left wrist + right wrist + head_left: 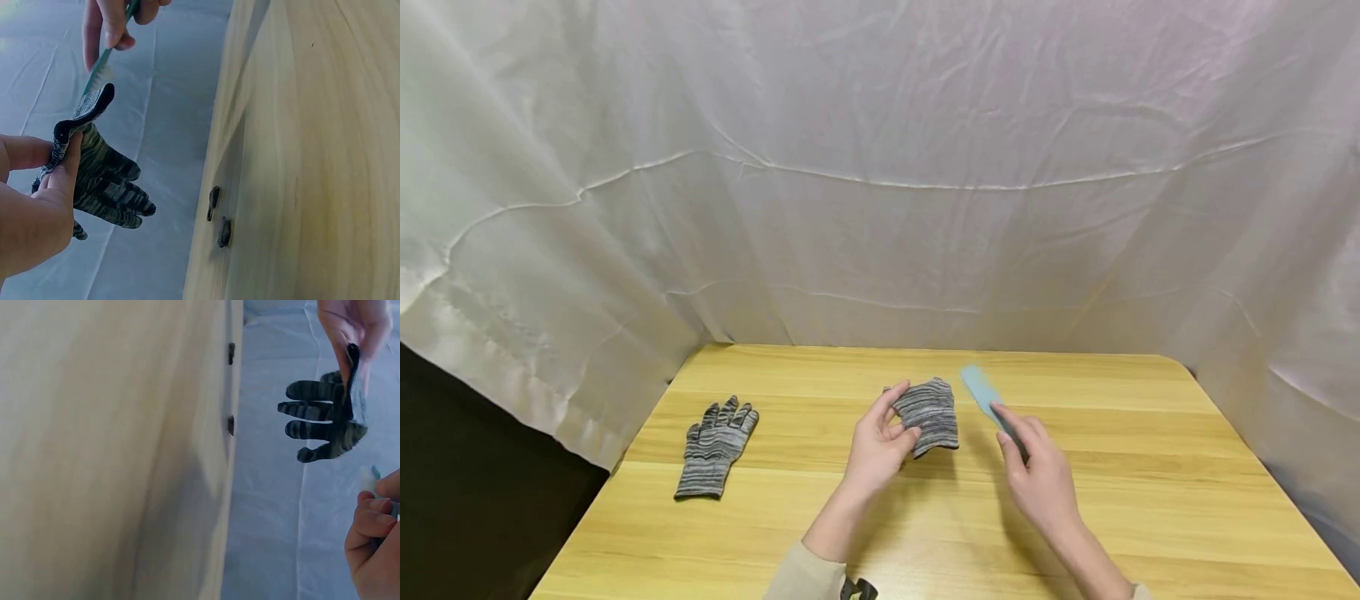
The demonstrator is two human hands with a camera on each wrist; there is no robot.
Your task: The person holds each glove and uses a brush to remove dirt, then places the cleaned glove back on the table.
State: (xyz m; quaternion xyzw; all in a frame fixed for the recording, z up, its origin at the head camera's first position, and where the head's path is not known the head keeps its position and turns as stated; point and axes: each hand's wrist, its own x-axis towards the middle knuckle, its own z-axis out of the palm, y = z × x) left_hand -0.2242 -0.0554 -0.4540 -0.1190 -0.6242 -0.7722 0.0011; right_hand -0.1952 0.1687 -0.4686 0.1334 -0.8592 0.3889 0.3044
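Observation:
My left hand (874,450) pinches a grey-and-black striped knit glove (929,417), held above the wooden table. In the left wrist view, the thumb and fingers are on the glove's dark-edged cuff (87,115), and the glove's fingers hang away from the hand. To the right, my right hand (1041,479) grips the handle of a pale blue brush (981,390). White bristles (103,76) show close to the cuff in the left wrist view. Much of the handle is hidden in the right hand.
A matching striped glove (713,450) lies on the left part of the table (1150,483). Pale curtains (925,233) hang behind the table and along its sides. Two small dark objects (224,232) show near the table edge in both wrist views.

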